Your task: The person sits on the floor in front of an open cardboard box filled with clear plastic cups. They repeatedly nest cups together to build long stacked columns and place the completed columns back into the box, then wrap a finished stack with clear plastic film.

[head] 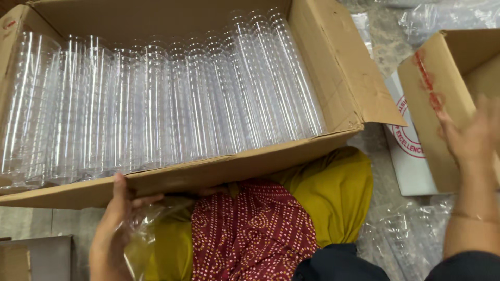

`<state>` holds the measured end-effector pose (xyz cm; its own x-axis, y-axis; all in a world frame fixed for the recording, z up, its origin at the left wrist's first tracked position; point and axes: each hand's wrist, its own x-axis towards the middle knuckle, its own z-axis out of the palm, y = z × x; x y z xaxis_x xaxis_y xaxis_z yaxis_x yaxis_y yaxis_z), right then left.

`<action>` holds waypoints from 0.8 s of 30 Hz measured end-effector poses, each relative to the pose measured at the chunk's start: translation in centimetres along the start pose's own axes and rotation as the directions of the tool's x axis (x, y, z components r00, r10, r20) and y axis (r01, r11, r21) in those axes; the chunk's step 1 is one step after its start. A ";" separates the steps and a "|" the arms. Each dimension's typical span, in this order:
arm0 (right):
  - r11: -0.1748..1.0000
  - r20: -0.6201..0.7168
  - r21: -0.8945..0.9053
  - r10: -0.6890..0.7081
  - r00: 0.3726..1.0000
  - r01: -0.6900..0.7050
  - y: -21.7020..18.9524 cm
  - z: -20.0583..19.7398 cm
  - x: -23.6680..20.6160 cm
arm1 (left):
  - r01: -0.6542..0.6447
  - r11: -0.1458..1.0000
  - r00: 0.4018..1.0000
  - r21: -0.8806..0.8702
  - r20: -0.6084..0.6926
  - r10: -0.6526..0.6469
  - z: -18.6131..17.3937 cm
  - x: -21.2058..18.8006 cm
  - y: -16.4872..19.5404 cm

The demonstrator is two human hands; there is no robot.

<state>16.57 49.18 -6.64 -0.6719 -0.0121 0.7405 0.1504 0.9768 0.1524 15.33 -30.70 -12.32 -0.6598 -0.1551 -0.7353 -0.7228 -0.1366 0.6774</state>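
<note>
Cartons dominate what I see from the head camera. Directly above the fingers of my left hand [112,229] sits a large open cardboard box [333,67], packed with rows of clear plastic cups [156,109] stacked into long nested columns that lie side by side across its full width. The box rests on my lap, over yellow cloth [333,192] and red dotted fabric [250,229], which fill the space to the right of those fingers. A crumpled clear plastic bag [148,224] lies against the left palm, just right of the thumb and under the box's near wall.

Obstruction: the near wall of the large box hides the left fingertips, so I can see only the thumb pressed flat against the outside of the cardboard. The thumb points upward; the fingers appear to curl under the box's lower edge, gripping it together with the bag, though I cannot confirm how far they close.

My right hand [471,138] is blurred. Its fingers are spread open and raised, holding nothing, with the palm laid against or very close to the side of a second cardboard box [432,104]; I cannot tell whether they touch. A thin bangle [474,216] circles the wrist below. Below and left of these fingers lies a white printed board [411,161] and more clear plastic wrapping [401,234] on the floor.
</note>
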 end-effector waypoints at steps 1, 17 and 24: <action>0.987 0.062 0.158 0.028 0.998 -0.038 -2.5 1.1 2.5 | -0.062 0.997 0.998 0.046 0.024 0.061 -0.1 0.1 0.1; 0.750 0.836 0.254 0.148 0.529 -0.611 -22.8 13.6 7.6 | -0.155 0.988 0.988 -0.012 0.027 0.155 -1.2 -0.1 2.2; 0.774 0.806 0.267 0.147 0.573 -0.574 -25.4 14.2 9.6 | -0.197 0.958 0.980 -0.209 -0.047 0.191 -1.0 1.8 4.8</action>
<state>-3.96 27.32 -12.70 -0.9475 0.3095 -0.0807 0.3089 0.8202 -0.4816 10.90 -32.63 -10.43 -0.7755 -0.2246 -0.5901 -0.5192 -0.3050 0.7984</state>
